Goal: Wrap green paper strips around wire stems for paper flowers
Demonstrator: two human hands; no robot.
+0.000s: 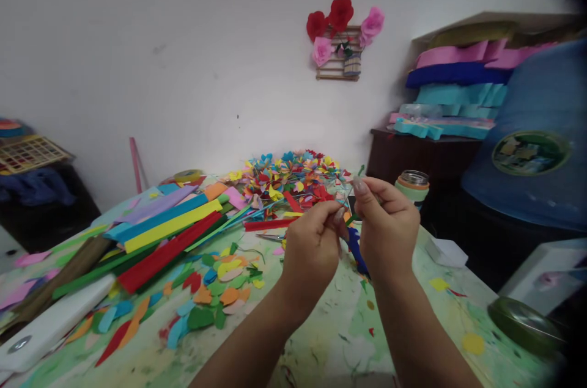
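Above the table my left hand [314,247] is closed in a pinch, its thumb and forefinger on a thin stem [348,194]. Opposite it, my right hand [387,226] pinches the same stem higher up, with a small green tip [362,169] poking out above the fingers. A narrow dark green strip [351,219] shows between the two hands; which fingers hold it is unclear. Beyond my hands lies a heap of colourful paper flowers [298,171]. Scissors [269,236] rest left of my left hand, partly hidden. Cut paper petals [229,281] are scattered nearer to me.
Crepe paper strips [174,226] lie in a stack at left, near a long white tool [55,327]. An uncapped bottle [413,186] stands behind my right hand. Green tape [525,324] and a small white box [447,252] are at right, below a large blue water jug [532,143].
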